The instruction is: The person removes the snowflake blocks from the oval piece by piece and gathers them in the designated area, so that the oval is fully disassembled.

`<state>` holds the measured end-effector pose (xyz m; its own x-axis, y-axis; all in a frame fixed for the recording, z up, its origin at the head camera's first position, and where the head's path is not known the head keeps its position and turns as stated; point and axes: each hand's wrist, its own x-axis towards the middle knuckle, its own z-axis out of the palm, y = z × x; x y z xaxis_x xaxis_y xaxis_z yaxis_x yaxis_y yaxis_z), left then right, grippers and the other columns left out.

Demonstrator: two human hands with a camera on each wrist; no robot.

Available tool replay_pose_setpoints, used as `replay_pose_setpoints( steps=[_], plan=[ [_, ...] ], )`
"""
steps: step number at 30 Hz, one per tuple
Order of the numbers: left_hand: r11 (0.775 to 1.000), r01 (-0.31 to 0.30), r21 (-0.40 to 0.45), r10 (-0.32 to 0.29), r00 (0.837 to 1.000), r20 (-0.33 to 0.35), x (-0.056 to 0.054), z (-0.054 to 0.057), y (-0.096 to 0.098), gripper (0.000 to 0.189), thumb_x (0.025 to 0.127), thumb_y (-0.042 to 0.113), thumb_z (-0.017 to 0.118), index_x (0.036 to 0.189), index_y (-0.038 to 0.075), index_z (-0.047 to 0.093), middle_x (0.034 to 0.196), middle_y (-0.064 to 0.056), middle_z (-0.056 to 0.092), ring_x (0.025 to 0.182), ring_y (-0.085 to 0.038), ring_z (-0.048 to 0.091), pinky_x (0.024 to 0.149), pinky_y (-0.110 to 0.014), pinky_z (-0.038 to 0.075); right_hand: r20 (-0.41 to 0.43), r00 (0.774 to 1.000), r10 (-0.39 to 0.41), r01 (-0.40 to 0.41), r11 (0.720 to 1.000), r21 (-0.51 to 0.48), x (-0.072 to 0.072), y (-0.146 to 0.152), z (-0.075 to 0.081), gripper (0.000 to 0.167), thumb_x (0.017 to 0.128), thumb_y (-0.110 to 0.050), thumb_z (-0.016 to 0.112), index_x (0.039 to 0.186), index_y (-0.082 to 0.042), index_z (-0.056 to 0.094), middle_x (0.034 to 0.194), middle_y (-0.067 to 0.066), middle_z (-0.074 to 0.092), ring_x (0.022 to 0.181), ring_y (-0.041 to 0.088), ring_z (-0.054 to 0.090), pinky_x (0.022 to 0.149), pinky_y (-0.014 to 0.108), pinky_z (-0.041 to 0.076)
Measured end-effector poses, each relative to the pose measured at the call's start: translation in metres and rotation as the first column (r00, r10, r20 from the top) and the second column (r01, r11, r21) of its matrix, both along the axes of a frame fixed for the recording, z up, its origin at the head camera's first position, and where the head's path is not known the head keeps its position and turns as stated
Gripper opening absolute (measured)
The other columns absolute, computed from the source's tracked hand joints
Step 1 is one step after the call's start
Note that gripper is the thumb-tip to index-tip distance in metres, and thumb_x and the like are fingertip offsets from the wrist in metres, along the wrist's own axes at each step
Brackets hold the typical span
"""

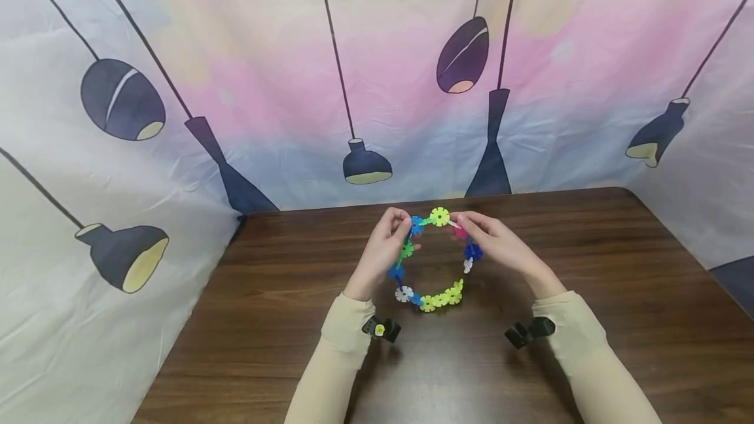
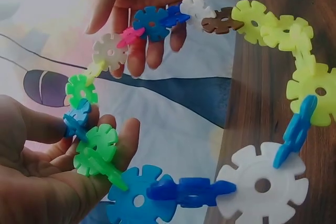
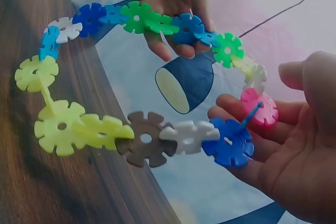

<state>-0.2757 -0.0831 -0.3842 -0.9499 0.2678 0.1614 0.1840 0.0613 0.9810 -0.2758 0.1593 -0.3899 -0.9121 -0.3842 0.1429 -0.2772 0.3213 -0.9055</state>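
Note:
A closed ring of interlocking plastic snowflake discs (image 1: 440, 300) is held up over the table, in blue, green, yellow, white, pink and brown. My left hand (image 1: 383, 244) grips its left side; in the left wrist view the thumb (image 2: 44, 121) lies against a small blue disc (image 2: 77, 119), with fingers behind the green ones. On the other side, my right hand (image 1: 501, 244) supports the ring near a pink disc (image 3: 259, 107) and a dark blue disc (image 3: 228, 141). Those discs lie against its extended fingers, while the thumb (image 3: 292, 75) stands apart from them. The yellow discs (image 3: 62, 127) hang lowest.
A brown wood-grain table (image 1: 283, 345) spreads beneath both hands. Behind it hangs a pastel cloth (image 1: 283, 84) printed with dark lamps, and it meets the table's far edge. Each wrist wears a small black camera on a strap.

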Motion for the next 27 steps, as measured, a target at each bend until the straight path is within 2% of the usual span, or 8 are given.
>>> replay_pose_setpoints(
  steps=[3,5,10,15,18,23,27],
  plan=[
    [1.000,0.010,-0.008,-0.010,1.000,0.003,0.001,0.001,0.000,0.014,0.110,0.017,0.043,0.115,0.005,0.046,0.093,-0.013,0.055,0.094,-0.024,0.067,0.090,-0.053,0.054,-0.032,0.998,-0.048,0.049,0.998,0.036,-0.001,-0.004,0.001,0.052,0.106,-0.040,0.052,0.143,-0.004,0.052,0.123,0.017,0.068,0.111,0.035,0.065,0.091,0.043,0.053],
    [0.999,0.030,-0.014,-0.030,0.999,0.010,0.001,0.002,0.000,0.014,0.110,0.018,0.043,0.115,0.005,0.045,0.094,-0.015,0.055,0.093,-0.026,0.067,0.092,-0.054,0.053,-0.057,0.995,-0.077,0.081,0.994,0.074,0.000,-0.005,0.002,0.053,0.102,-0.039,0.060,0.141,-0.005,0.054,0.113,0.015,0.069,0.098,0.031,0.065,0.081,0.038,0.054],
    [0.994,0.105,-0.026,-0.104,0.994,0.037,0.004,0.009,-0.001,0.012,0.109,0.015,0.047,0.115,0.005,0.046,0.102,-0.016,0.063,0.095,-0.025,0.067,0.092,-0.049,0.055,-0.099,0.992,-0.074,0.087,0.988,0.127,0.004,-0.006,0.009,0.055,0.097,-0.037,0.068,0.140,-0.004,0.057,0.093,0.013,0.064,0.077,0.024,0.055,0.067,0.033,0.050],
    [0.980,0.194,-0.047,-0.192,0.981,0.036,0.008,0.014,-0.001,0.013,0.107,0.013,0.051,0.114,0.003,0.051,0.110,-0.021,0.070,0.101,-0.025,0.068,0.093,-0.049,0.054,-0.110,0.993,-0.048,0.062,0.991,0.121,0.010,-0.005,0.015,0.048,0.095,-0.039,0.070,0.132,-0.009,0.063,0.087,0.010,0.061,0.074,0.025,0.054,0.065,0.033,0.049],
    [0.970,0.238,-0.045,-0.237,0.971,0.037,0.012,0.013,-0.002,0.012,0.107,0.013,0.051,0.113,0.003,0.050,0.110,-0.020,0.070,0.102,-0.023,0.068,0.094,-0.051,0.052,-0.124,0.992,-0.018,0.032,0.993,0.118,0.013,-0.007,0.016,0.038,0.096,-0.040,0.069,0.125,-0.015,0.067,0.091,0.007,0.063,0.072,0.025,0.053,0.064,0.033,0.049],
    [0.961,0.273,-0.055,-0.272,0.962,0.014,0.018,0.010,-0.008,0.017,0.106,0.016,0.053,0.118,0.004,0.051,0.112,-0.016,0.070,0.096,-0.021,0.066,0.090,-0.047,0.053,-0.163,0.987,0.016,0.000,0.996,0.095,0.017,-0.012,0.014,0.024,0.098,-0.038,0.067,0.115,-0.022,0.070,0.091,0.006,0.065,0.068,0.023,0.052,0.060,0.032,0.046],
    [0.948,0.302,-0.098,-0.303,0.953,0.002,0.021,0.006,-0.013,0.025,0.106,0.021,0.054,0.127,0.008,0.055,0.115,-0.019,0.066,0.093,-0.022,0.062,0.089,-0.048,0.052,-0.169,0.985,0.041,-0.027,0.996,0.085,0.018,-0.015,0.010,0.019,0.098,-0.037,0.067,0.109,-0.022,0.071,0.083,0.009,0.062,0.065,0.020,0.051,0.058,0.030,0.045]
  ],
)
